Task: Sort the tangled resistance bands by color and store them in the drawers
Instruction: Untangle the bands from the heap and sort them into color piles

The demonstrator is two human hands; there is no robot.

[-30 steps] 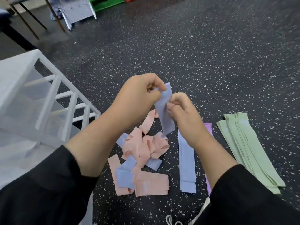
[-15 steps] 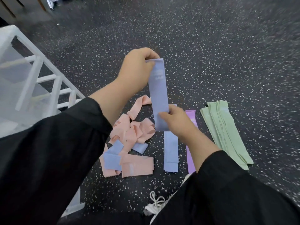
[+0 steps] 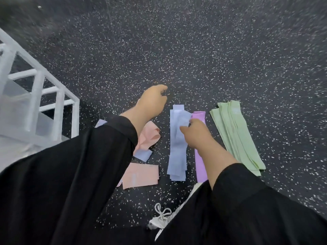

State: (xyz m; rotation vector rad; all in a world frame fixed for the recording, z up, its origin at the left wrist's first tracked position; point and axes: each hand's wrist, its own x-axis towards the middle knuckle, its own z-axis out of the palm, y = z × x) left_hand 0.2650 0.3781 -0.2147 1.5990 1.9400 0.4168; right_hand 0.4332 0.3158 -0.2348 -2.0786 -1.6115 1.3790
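We kneel on a dark rubber floor (image 3: 212, 50) flecked with white. Nearest us, between our black sleeves, a grey laced shoe (image 3: 161, 221) pokes out. Just beyond it on the left lies the unsorted heap (image 3: 143, 156), pink bands mixed with a few blue ones, partly under our left forearm.

To the right of the heap sits the blue stack (image 3: 177, 152), lying lengthwise away from us. Half a second ago we held a blue band stretched upright between both hands; now it lies down on top of this stack, so one more blue is sorted. Our right hand (image 3: 194, 135) rests on the stack, fingers curled down onto the top band, pinching or pressing it flat; we cannot tell which. A single purple band (image 3: 200, 163) lies touching the stack's right edge, partly under our right wrist. Farther right, well apart, is the green pile (image 3: 235, 137).

Our left hand (image 3: 154, 103) has let go and hovers over bare floor beyond the heap, fingers loosely curled round nothing.

At far left stands the white drawer frame (image 3: 58, 103), its translucent drawers showing no bands in what we can see. We judge the pink-and-blue tangle comes next, and storing is yet to begin.
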